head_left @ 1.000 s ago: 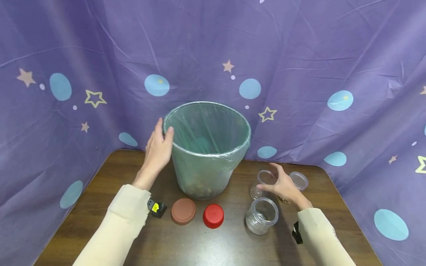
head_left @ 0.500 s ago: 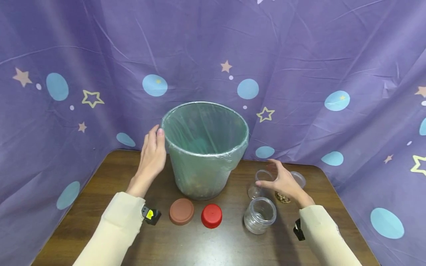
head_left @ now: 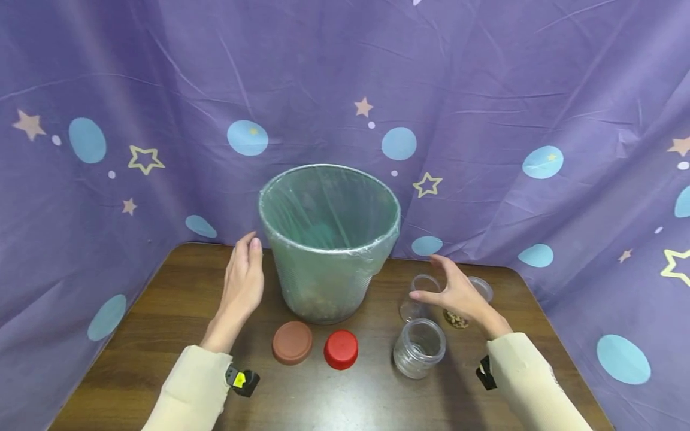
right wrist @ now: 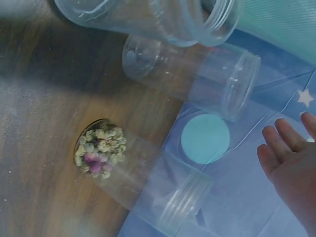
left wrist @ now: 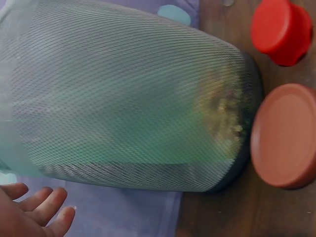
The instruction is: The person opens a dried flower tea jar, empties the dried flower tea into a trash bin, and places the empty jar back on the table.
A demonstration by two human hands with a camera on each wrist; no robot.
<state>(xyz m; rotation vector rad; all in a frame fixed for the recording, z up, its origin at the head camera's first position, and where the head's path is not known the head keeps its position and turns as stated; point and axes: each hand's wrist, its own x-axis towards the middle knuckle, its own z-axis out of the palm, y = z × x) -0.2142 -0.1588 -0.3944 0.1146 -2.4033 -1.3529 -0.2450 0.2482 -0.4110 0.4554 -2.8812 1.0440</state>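
My left hand (head_left: 242, 281) is in the air left of a mesh wastebasket (head_left: 323, 281) lined with a green bag. Its fingers are fairly straight, and in the left wrist view the fingertips (left wrist: 58, 197) are apart from the mesh. Over on the right, my right hand (head_left: 458, 297) hovers above the jars, thumb and fingers spread with nothing between them. Around it are a tall clear jar (right wrist: 173, 69), a short, wide glass jar (head_left: 419, 353) nearer me, and a clear jar (right wrist: 143, 182) with dried flowers (right wrist: 101, 148) at its bottom.
A brown lid (head_left: 292, 343) and a red lid (head_left: 341, 349) lie on the wooden table (head_left: 302, 401) in front of the wastebasket. A purple curtain (head_left: 323, 78) with stars hangs close behind and along both sides.
My left hand has let go of the wastebasket's rim and come down toward me. My right hand stays over the jars, its fingers still spread, hardly moved.
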